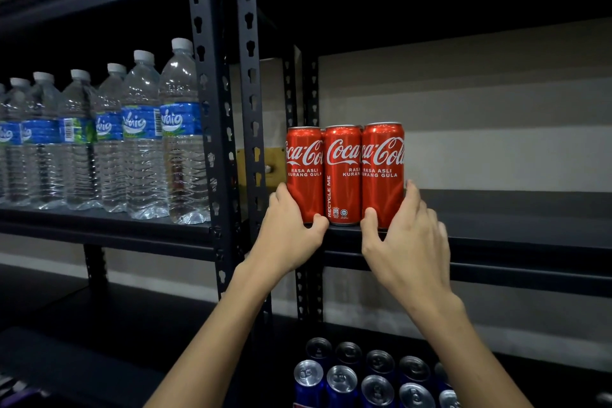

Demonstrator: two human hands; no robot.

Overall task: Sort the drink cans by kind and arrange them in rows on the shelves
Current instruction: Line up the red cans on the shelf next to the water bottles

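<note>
Three red cola cans stand side by side at the left front of the dark shelf (496, 235). My left hand (288, 235) grips the base of the left can (304, 172), thumb in front and fingers round its left side. My right hand (405, 242) grips the base of the right can (382, 172) in the same way from the right. The middle can (342, 172) stands between them, touching both. Tops of more red cans show just behind the row. Several blue cans (374, 378) with silver lids stand in rows on the shelf below.
Black slotted uprights (248, 109) stand just left of the cans. Beyond them, a neighbouring shelf holds a row of several clear water bottles (142, 149) with blue labels. The cola shelf runs on to the right of the cans, in front of a striped wall.
</note>
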